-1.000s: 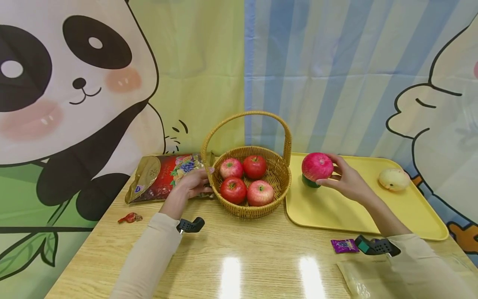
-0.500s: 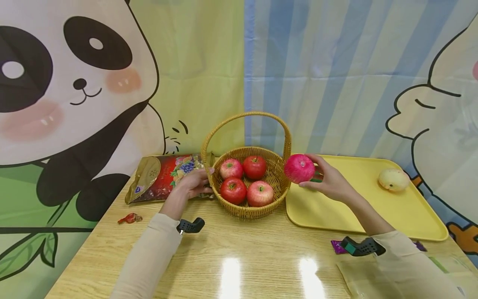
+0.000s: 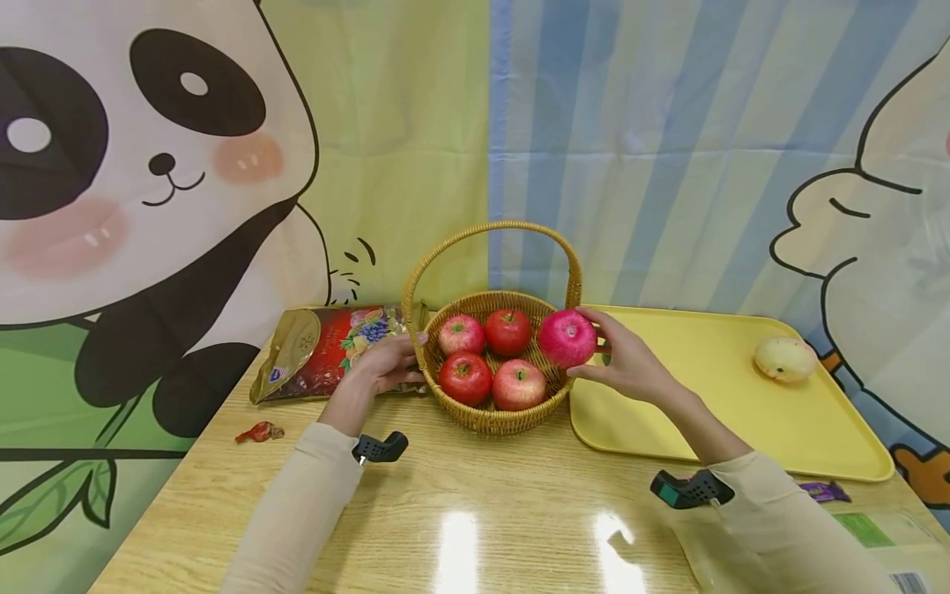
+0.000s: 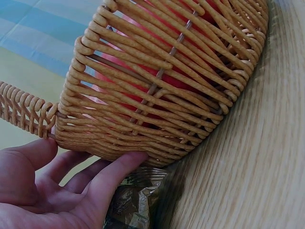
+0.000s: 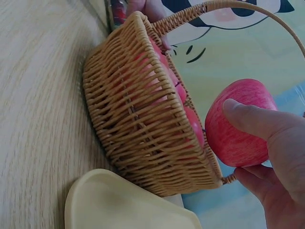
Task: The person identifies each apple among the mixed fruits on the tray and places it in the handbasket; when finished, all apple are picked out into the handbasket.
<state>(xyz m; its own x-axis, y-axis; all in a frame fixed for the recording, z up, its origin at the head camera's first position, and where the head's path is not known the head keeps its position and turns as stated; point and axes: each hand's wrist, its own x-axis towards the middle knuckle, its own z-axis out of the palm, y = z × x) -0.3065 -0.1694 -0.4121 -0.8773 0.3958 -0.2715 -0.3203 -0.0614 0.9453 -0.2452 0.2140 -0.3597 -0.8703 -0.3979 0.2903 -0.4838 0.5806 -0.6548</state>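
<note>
My right hand (image 3: 627,359) pinches a pinkish-red apple (image 3: 567,338) between thumb and fingers, over the right side of the wicker basket (image 3: 490,422). In the right wrist view the held apple (image 5: 243,124) is just above the rim, next to the arched handle. Inside the basket lie several apples (image 3: 518,384), some deep red, some pink. With the thumb at the base of the handle and fingers along the outer wall, my left hand (image 4: 71,191) holds the basket's left side. The basket stands upright on the wooden table.
A yellow tray (image 3: 668,412) lies right of the basket, bearing a pale yellow fruit (image 3: 785,359). Left is a red-and-gold bag (image 3: 322,355), with a small red wrapped piece (image 3: 260,431) in front. A purple packet (image 3: 825,492) and a clear bag (image 3: 876,536) lie near the right forearm.
My right hand has carried the apple leftward from above a green stand on the tray to over the basket's right rim. The left hand has stayed on the basket.
</note>
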